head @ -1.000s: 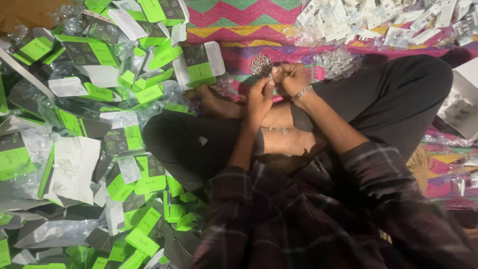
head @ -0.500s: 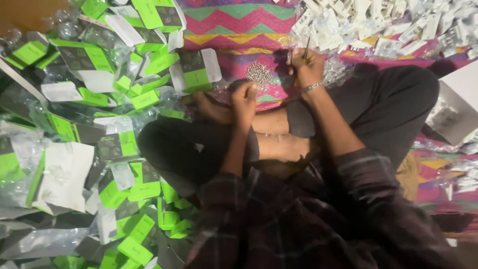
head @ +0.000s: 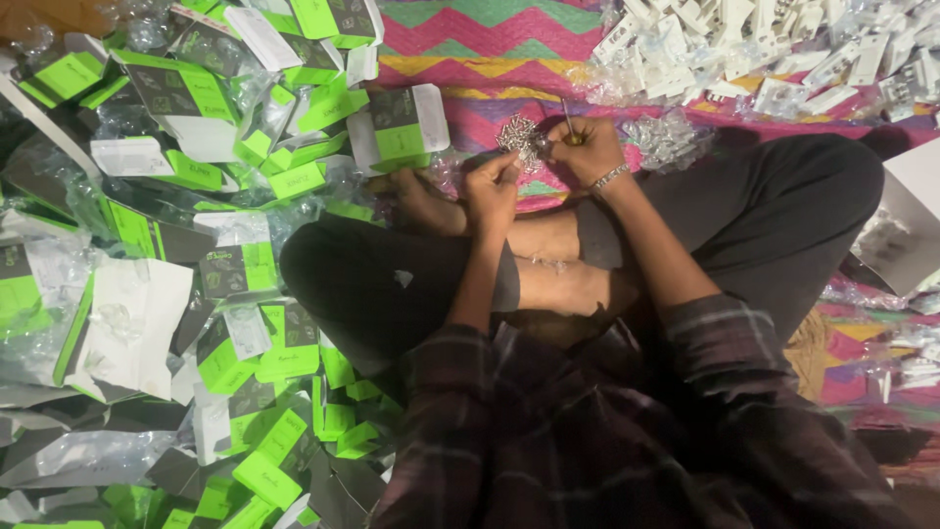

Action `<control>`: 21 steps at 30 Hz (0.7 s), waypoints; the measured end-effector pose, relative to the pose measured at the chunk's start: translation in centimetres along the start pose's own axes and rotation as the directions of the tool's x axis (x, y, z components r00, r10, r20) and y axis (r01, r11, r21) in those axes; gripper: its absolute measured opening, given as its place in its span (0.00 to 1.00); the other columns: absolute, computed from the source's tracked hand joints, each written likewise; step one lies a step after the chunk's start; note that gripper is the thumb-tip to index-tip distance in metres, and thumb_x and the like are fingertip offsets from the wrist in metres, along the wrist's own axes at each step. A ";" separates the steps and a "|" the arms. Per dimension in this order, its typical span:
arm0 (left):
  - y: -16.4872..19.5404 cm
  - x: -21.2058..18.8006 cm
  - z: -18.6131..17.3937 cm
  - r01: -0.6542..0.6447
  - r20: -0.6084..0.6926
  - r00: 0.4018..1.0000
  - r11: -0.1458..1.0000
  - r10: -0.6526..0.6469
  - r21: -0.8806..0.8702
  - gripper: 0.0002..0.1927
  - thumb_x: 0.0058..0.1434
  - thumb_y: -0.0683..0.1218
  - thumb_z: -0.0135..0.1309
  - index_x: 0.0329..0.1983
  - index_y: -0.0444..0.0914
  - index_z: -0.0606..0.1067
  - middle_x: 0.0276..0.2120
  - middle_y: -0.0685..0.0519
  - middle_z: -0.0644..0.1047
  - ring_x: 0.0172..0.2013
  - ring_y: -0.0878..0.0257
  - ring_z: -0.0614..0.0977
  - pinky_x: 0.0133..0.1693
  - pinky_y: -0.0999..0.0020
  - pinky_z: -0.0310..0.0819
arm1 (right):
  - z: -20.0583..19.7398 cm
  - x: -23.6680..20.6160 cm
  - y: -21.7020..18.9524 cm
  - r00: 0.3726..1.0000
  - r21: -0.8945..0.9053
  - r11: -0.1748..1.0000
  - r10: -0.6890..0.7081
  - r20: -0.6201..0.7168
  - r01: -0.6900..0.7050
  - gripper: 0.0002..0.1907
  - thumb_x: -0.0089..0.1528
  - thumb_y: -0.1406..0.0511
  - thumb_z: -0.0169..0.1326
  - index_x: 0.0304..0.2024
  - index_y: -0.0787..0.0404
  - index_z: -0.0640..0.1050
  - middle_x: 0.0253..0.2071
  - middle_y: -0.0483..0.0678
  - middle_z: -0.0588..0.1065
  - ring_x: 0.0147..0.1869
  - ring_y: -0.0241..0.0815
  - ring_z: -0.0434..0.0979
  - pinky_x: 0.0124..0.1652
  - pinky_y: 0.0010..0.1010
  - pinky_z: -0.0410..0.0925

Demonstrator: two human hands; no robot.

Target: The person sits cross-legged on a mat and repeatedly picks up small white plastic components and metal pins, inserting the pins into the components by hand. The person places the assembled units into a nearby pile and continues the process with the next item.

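Plaid sleeves [head: 587, 431] fill the near edge at 6 o'clock, above crossed legs in dark trousers [head: 392, 284] with bare feet tucked at centre. Left hand [head: 490, 186] sits just beyond the shins, fingers pinched together at a small metal part; what exactly it grips is too small to tell. Right hand [head: 586, 152], with a bracelet at the wrist, is closed around a thin screwdriver [head: 568, 120]; the shaft's long axis runs near vertical in view, its free end pointing toward 12 o'clock, slightly tilted to 11. Hands nearly touching. Just beside the fingertips, at 11 o'clock from the left hand, lies a small heap of screws [head: 517, 132] on a woven mat [head: 460, 29] with pink, green and yellow zigzag bands. From 7 through 11 o'clock: a loose spread of flat rectangular packages [head: 235, 264], dark grey with bright green label panels, several white-backed, mixed with clear plastic wrappers. One such package [head: 401, 127] lies at 10 o'clock near the left hand. Far edge, 1 o'clock: pile of small white plastic parts [head: 764, 49]. At 3 o'clock, a white box [head: 911, 225], partly cut off.
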State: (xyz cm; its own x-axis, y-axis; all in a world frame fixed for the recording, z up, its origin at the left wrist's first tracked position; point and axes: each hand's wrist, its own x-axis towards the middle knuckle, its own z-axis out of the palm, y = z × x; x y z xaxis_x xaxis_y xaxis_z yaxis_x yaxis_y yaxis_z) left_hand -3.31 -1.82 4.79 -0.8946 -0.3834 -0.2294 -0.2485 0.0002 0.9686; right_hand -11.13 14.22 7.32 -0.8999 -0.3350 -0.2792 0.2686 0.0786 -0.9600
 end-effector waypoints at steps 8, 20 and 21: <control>-0.1 -0.1 0.1 -0.045 0.044 0.998 0.999 0.044 0.008 0.19 0.66 0.36 0.51 0.60 0.30 0.73 0.38 0.47 0.83 0.37 0.65 0.82 0.41 0.72 0.76 | 0.5 -0.7 -0.6 0.993 0.091 0.993 0.071 0.098 -0.080 0.03 0.64 0.73 0.57 0.40 0.65 0.80 0.28 0.41 0.76 0.27 0.28 0.71 0.26 0.22 0.64; 0.1 -0.1 0.3 -0.083 -0.017 0.996 0.993 0.085 0.082 0.10 0.61 0.39 0.59 0.46 0.30 0.81 0.38 0.48 0.85 0.39 0.66 0.85 0.45 0.72 0.79 | 0.5 -0.4 0.0 0.995 -0.004 0.995 0.103 0.015 -0.103 0.05 0.61 0.72 0.60 0.40 0.64 0.81 0.28 0.42 0.78 0.26 0.29 0.74 0.25 0.23 0.67; 0.1 -0.1 0.3 -0.063 -0.014 0.998 0.996 0.064 0.058 0.10 0.61 0.38 0.59 0.45 0.30 0.81 0.38 0.48 0.85 0.38 0.66 0.85 0.45 0.72 0.79 | 0.5 -0.3 0.1 0.991 -0.006 0.991 0.135 0.020 -0.135 0.03 0.61 0.71 0.61 0.38 0.65 0.81 0.27 0.43 0.78 0.26 0.30 0.74 0.25 0.24 0.66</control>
State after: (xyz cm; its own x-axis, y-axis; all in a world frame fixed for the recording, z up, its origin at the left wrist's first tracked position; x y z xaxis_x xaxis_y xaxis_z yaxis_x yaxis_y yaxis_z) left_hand -3.34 -1.47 4.89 -0.9034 -0.3954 -0.1658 -0.2130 0.0781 0.9739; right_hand -10.62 13.91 7.31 -0.8484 -0.3403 -0.4055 0.3852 0.1286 -0.9138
